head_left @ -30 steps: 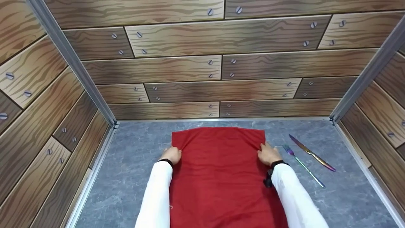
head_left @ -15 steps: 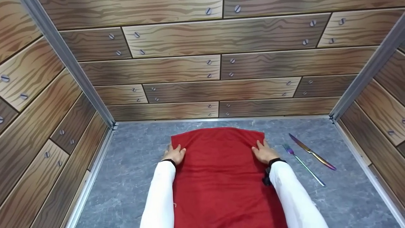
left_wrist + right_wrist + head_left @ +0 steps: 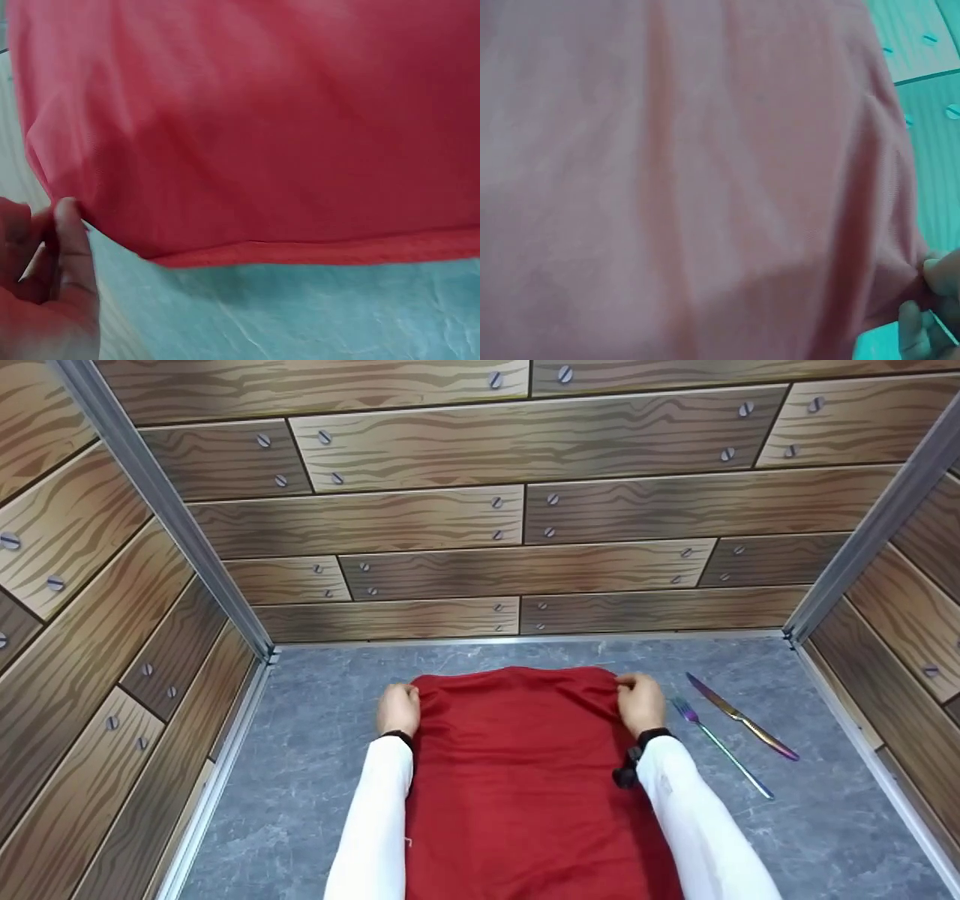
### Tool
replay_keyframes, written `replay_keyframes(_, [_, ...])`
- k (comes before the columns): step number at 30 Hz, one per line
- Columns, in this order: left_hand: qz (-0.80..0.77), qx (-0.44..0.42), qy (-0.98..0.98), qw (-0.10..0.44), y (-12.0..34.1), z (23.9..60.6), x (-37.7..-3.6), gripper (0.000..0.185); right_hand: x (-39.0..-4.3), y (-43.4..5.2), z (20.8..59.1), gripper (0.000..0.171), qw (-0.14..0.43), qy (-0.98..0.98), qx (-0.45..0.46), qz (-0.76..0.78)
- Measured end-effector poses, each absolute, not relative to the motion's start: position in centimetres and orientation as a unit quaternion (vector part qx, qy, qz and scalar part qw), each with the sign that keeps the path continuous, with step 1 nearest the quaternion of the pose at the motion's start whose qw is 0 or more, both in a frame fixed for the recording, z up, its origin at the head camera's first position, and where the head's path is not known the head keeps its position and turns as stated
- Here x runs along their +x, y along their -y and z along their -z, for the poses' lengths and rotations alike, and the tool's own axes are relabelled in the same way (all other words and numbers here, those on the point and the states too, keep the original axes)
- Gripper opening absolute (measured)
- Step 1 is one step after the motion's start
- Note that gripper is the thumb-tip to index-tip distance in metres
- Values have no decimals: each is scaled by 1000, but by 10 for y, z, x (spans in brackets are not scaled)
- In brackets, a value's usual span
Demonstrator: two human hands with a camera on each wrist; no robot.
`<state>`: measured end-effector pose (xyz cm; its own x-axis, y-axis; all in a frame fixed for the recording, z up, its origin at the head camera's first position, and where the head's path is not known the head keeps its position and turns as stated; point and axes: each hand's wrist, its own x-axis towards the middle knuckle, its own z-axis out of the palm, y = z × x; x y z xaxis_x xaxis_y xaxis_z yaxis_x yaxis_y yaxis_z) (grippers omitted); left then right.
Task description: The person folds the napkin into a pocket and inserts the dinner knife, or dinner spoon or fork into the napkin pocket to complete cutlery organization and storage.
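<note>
A red cloth (image 3: 517, 765) stretches from the far part of the grey surface toward the bottom edge of the head view. Its far left corner is pinched by my left hand (image 3: 399, 709); in the left wrist view, thumb and fingers (image 3: 73, 244) close on the cloth (image 3: 247, 150) and its hem hangs above the surface. My right hand (image 3: 641, 703) pinches the far right corner, and the right wrist view has the fingertips (image 3: 911, 322) at the gathered edge of the cloth (image 3: 742, 187). Between the hands the far edge looks slightly raised, with folds running inward from both corners.
Right of my right hand lie a rainbow-coloured fork (image 3: 724, 746) and a matching knife (image 3: 742, 718), side by side at a slant. Wood-patterned walls (image 3: 435, 570) enclose the grey surface (image 3: 300, 750) at the back and both sides.
Half a second ago both hands rested on the cloth with fingers spread, near its far corners. Now they pinch those corners, and the far edge is lifted. Fork and knife have not moved.
</note>
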<state>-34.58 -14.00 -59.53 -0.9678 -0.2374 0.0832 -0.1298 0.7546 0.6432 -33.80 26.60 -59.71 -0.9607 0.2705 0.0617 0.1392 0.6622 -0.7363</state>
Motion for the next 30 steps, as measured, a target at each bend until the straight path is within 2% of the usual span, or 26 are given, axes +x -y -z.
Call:
replay_keyframes(5, [463, 140, 874, 36, 145, 580, -349, 26, -343, -268, 586, 35, 54, 852, -157, -496])
replay_keyframes(12, [514, 124, 849, -5, 148, 575, -351, 43, -345, -276, 572, 47, -64, 843, -159, -509])
replay_keyframes(17, [513, 117, 850, -20, 145, 576, -353, 49, -345, -281, 569, 65, -129, 818, -148, -541])
replay_keyframes(21, [512, 111, 851, -26, 144, 576, -353, 50, -345, -282, 571, 64, -122, 814, -144, -549])
replay_keyframes(24, [501, 108, 859, -21, 144, 574, -353, 48, -345, -280, 572, 52, -87, 826, -134, -541])
replay_keyframes(26, [485, 103, 868, -4, 144, 572, -353, 43, -344, -281, 571, 45, -59, 839, -133, -525])
replay_keyframes(30, [473, 87, 875, 50, 145, 565, -355, 34, -344, -283, 566, 42, -19, 842, -148, -518])
